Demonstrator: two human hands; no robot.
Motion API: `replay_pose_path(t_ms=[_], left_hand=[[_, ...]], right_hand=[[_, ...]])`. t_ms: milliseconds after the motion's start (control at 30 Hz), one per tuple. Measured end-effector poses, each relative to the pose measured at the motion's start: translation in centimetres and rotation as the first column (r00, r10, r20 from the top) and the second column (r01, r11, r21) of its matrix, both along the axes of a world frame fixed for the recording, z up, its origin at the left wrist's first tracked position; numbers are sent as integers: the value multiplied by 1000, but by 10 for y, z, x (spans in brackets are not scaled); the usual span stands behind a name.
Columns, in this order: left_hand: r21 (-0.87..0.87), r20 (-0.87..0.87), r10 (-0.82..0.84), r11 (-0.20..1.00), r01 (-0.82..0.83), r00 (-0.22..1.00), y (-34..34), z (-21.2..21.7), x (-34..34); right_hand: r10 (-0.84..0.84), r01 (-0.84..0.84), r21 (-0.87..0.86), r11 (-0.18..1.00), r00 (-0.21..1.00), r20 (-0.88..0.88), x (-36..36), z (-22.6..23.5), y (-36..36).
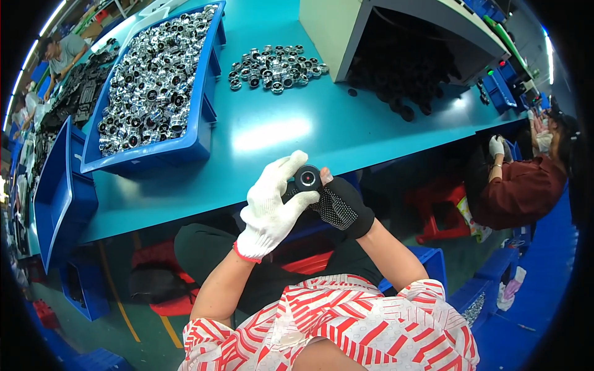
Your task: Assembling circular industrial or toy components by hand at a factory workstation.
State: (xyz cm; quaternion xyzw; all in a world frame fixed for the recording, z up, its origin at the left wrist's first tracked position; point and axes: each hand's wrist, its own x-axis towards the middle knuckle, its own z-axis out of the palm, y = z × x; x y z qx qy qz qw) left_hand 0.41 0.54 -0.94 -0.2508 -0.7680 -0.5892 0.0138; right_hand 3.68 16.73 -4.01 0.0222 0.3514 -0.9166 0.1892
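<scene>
My left hand, in a white knit glove with a red cuff, has its fingers and thumb closed around a black round part. That part shows a pale ring on its face with a small red spot in the middle. On its other side, my right hand grips it too, wearing a black dotted glove with bare fingertips. Both hands meet just in front of the near edge of the teal table. Beyond them lies a loose group of shiny chrome-and-black round parts.
A blue bin full of similar chrome parts stands at left, beside a tilted blue tray. Black rings spill from a beige housing at back right. A seated co-worker and a red stool are at right.
</scene>
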Motion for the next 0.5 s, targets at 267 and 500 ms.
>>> replay_pose_path(t_ms=[267,500], left_hand=[[-21,103,-22,999,24,994,-2,5,5],[550,455,-116,816,-176,883,-11,6,-10]], right_hand=[[15,-15,50,999,1000,0,3,8,-2],[-27,21,144,989,999,40,6,9,1]])
